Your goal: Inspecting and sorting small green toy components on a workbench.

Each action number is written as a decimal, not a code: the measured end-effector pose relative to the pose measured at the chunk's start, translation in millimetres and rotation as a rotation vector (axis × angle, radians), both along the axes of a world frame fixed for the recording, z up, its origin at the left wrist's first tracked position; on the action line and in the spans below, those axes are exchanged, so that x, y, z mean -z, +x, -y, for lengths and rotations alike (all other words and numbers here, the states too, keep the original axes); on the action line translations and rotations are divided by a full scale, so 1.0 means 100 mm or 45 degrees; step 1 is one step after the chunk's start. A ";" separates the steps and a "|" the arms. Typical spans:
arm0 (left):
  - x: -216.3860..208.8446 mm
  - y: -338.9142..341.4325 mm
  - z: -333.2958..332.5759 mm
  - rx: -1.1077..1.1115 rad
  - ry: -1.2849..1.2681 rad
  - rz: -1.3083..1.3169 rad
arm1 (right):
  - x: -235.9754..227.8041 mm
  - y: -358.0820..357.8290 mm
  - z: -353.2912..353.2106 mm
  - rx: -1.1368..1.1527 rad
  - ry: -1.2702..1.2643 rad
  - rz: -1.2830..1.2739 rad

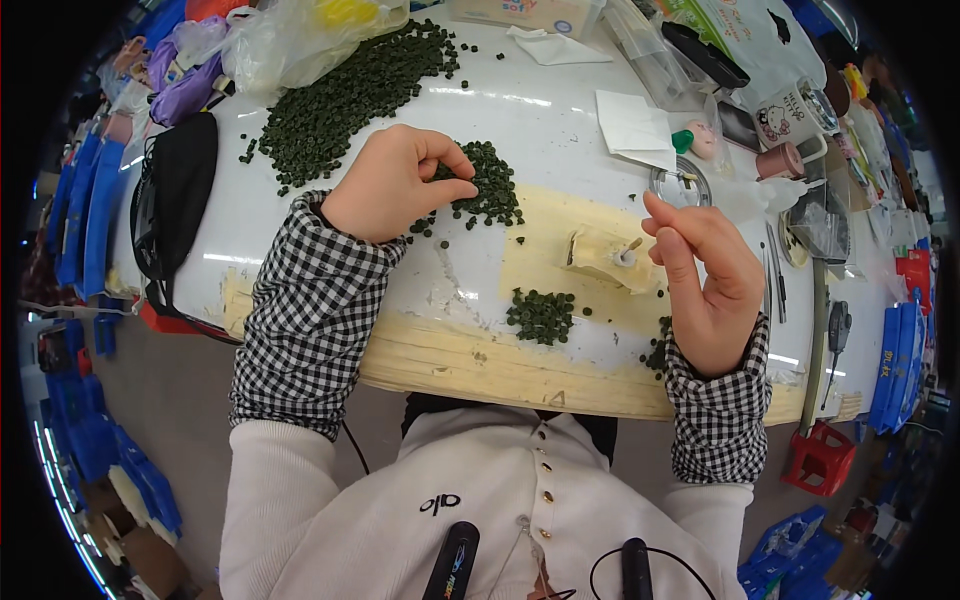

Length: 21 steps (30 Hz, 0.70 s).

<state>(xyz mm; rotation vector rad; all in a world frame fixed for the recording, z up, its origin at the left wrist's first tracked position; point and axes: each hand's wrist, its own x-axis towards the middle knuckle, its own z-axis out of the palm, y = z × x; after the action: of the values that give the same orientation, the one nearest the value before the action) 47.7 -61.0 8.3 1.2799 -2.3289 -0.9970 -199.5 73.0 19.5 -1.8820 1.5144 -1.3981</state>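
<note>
My left hand point(400, 182) is closed, its thumb and index finger brought together at the edge of a small pile of dark green pellet-like pieces point(488, 190). Anything between those fingertips is too small to make out. To the right, my right hand point(708, 285) is raised with curled fingers, thumb close to the fingertips; what it may pinch cannot be seen. Just left of it, a cream-coloured block point(595, 252) with a small upright peg point(627, 255) sits on beige tape point(530, 220). A smaller cluster of green pieces point(541, 316) lies nearer the table edge.
A large heap of green pieces point(335, 110) spreads at the back left, beside plastic bags point(290, 45). A black pouch point(185, 190) lies far left. White paper point(636, 128), a round clear dish point(682, 182), a thread spool point(780, 162) and thin tools point(774, 270) are at the right.
</note>
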 end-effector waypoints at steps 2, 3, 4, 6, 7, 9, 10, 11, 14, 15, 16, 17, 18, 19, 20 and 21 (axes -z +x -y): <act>0.04 -0.02 0.00 -0.002 -0.033 -0.001 | 0.00 -0.01 0.01 -0.008 -0.009 -0.010; 0.05 -0.02 -0.01 -0.002 -0.054 0.009 | 0.00 -0.01 0.00 -0.004 -0.006 -0.005; 0.06 -0.03 -0.01 -0.002 -0.075 0.019 | 0.01 -0.01 0.00 0.001 -0.002 -0.001; 0.06 -0.05 -0.01 0.011 -0.108 0.053 | 0.01 -0.02 0.00 0.008 0.002 0.014; 0.04 -0.06 -0.02 0.022 -0.119 0.081 | 0.01 -0.02 0.00 0.007 0.003 0.026; 0.05 -0.06 -0.02 0.036 -0.142 0.093 | 0.02 -0.03 0.01 0.006 0.000 0.035; 0.08 -0.04 -0.01 0.037 -0.154 0.081 | 0.02 -0.02 0.02 0.002 -0.004 0.036; 0.10 -0.03 -0.01 0.034 -0.165 0.073 | 0.02 -0.02 0.03 -0.006 -0.008 0.041; 0.08 -0.06 -0.02 0.043 -0.173 0.081 | 0.01 -0.05 0.01 0.016 -0.027 0.087; 0.08 -0.07 -0.02 0.044 -0.170 0.089 | -0.01 -0.06 0.00 0.027 -0.029 0.107; 0.09 -0.06 -0.02 0.036 -0.167 0.070 | -0.05 -0.09 -0.02 0.042 -0.047 0.086; 0.09 -0.05 -0.01 0.031 -0.139 0.025 | -0.06 -0.12 -0.02 0.029 -0.112 0.129; 0.09 -0.04 -0.01 0.026 -0.113 -0.019 | -0.09 -0.14 -0.05 0.048 -0.113 0.139; 0.07 -0.04 -0.01 0.022 -0.086 -0.062 | -0.14 -0.16 -0.10 0.068 -0.115 0.150; 0.01 -0.05 -0.03 0.022 -0.035 -0.080 | -0.18 -0.19 -0.13 0.088 -0.112 0.142; -0.01 -0.06 -0.07 0.050 0.032 -0.106 | -0.21 -0.22 -0.18 0.109 -0.110 0.135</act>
<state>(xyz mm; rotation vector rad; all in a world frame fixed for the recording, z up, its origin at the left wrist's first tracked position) 42.0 -53.7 9.6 1.1828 -2.2936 -1.0742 -221.7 90.7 40.6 -1.7803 1.5215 -1.5989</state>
